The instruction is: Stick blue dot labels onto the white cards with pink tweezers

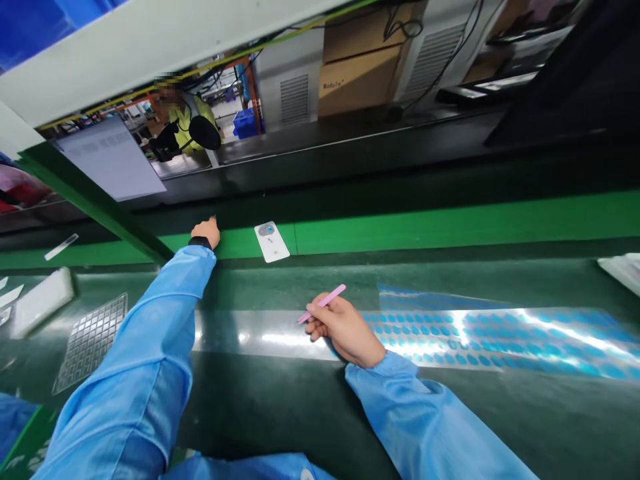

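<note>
My left hand [206, 232] reaches far forward over the green ledge at the edge of the dark belt, with a black band at its wrist. Its fingers are mostly hidden, so what they hold, if anything, does not show. In my right hand [346, 328] a pink tweezer-like tool [323, 304] is pinched, pointing down to the left. Beneath that hand runs a clear film strip [280, 337], with rows of blue round stickers [425, 327] to the right. A white phone-shaped panel [273, 245] with a blue-dotted round part lies on the ledge between my hands.
At the left are a clear gridded tray [93, 340], a white wrapped stack [43, 303] and a slanted green post [95, 200]. A paper sheet [113, 157] hangs behind the post. Beyond the dark belt [350, 163], a person in yellow [200, 117] is visible.
</note>
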Available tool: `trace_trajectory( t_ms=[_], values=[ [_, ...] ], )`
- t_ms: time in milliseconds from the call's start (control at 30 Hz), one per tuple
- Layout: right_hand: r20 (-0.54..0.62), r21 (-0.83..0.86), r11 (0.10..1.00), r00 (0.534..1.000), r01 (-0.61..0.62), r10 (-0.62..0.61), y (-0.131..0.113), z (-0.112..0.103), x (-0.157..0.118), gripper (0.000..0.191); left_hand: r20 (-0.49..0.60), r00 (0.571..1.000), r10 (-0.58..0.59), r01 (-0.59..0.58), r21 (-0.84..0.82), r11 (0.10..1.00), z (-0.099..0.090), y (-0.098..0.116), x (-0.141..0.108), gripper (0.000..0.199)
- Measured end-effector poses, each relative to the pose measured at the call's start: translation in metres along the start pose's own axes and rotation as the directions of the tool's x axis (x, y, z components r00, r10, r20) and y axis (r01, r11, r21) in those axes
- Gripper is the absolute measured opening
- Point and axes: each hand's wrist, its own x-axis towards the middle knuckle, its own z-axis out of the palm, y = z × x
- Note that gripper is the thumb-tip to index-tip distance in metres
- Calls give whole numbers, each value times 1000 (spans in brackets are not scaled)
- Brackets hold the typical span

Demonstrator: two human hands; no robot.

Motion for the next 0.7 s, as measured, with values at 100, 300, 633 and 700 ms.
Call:
trace_trajectory(
  t_ms=[100, 300, 633, 700],
  values=[
    [-2, -7, 1000, 1000, -4, 4, -1, 0, 0, 41, -97, 990, -102, 103, 13, 995, -8, 21, -15, 32],
    [23, -2, 999, 999, -35, 35, -4, 0, 1, 39, 62, 994, -90, 98, -138, 985, 35, 66, -89, 22],
    [-6, 21, 999, 999, 39, -38, -8, 3, -3, 48, -18, 977, -211, 188, -386, 903, 90, 78, -61, 14],
    [-5, 36, 999, 1000, 29, -29, -8, 3, -2, 47, -22, 981, -192, 170, -377, 910, 79, 76, -75, 19]
  ],
)
